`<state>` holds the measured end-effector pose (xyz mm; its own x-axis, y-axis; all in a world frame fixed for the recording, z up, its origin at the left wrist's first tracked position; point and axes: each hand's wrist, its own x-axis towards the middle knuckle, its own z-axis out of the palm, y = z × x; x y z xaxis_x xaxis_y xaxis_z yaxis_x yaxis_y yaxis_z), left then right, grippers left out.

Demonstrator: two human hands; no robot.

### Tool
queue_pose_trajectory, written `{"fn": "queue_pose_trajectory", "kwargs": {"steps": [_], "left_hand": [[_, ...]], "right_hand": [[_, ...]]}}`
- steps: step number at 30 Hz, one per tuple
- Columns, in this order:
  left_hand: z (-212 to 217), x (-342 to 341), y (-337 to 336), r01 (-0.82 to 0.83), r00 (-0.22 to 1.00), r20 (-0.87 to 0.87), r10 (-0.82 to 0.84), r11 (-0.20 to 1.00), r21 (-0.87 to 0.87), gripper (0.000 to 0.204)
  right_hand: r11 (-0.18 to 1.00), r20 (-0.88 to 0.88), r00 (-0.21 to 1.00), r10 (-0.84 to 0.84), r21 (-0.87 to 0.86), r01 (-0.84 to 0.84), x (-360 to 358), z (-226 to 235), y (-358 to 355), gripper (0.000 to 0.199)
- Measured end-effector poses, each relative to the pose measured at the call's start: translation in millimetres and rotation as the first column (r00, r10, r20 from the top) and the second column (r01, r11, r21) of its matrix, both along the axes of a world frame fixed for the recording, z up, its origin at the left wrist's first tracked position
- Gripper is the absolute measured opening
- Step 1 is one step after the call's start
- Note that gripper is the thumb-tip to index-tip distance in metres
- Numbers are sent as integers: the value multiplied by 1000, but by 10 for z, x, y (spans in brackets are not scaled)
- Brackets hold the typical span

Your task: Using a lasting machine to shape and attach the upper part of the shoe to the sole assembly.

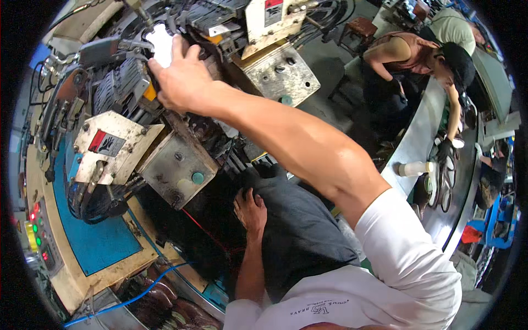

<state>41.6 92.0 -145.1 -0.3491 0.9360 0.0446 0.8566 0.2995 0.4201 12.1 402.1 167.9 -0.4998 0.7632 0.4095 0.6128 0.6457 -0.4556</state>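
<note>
Right grip point(184, 77): bare hand at full reach, upper left of view, narrowed about the near end of a white piece point(160, 47). Thumb along its left side, index finger along its right, other fingers spread. How firmly it is held: cannot tell.

White piece: sits among the upper parts of the machine point(118, 91), roughly between its 2 halves. Long axis runs nearly up and down in view, near end under the hand, far end pointing away from the person, toward a metal rod point(138, 14). Whether rod and piece touch: unclear. Near end partly hidden by the fingers.

Left grip point(252, 213): low, against the dark trousers point(300, 220), fingers loosely parted and slightly curled, pointing away from the body.

Machine: 2 cream guard plates point(113, 148), each with a red-and-grey label; below them, 2 worn metal boxes point(177, 165), each with a green button point(197, 177).

Left side: wooden desk point(118, 269) with blue mat point(91, 231); control panel point(48, 242) with red and green lights at its outer edge. Blue hose point(132, 300) crosses below.

Right side: co-worker point(404, 55) in black cap bends over a metal desk point(415, 137); pale bottle point(413, 169) on it, long axis crosswise.
</note>
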Motion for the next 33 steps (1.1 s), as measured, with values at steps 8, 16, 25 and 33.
{"fn": "queue_pose_trajectory", "kwargs": {"steps": [8, 16, 25, 33], "left_hand": [[-271, -98, -48, 114, 990, 79, -117, 993, 31, 35], [-86, -240, -111, 116, 993, 0, -116, 992, 54, 37], [-398, -601, -69, 143, 989, 22, -147, 984, 109, 35], [-386, -291, -4, 149, 988, 38, -152, 987, 67, 37]], "right_hand": [[989, 108, 994, 8, -147, 8, 151, 171, -105, 84], [998, -277, 961, 20, -45, -34, 2382, -1929, -2523, 62], [-42, 505, 44, -862, -159, 986, 6753, -2472, -6900, 42], [298, 563, 385, -731, -245, 923, 6542, -2793, -7359, 102]]}}
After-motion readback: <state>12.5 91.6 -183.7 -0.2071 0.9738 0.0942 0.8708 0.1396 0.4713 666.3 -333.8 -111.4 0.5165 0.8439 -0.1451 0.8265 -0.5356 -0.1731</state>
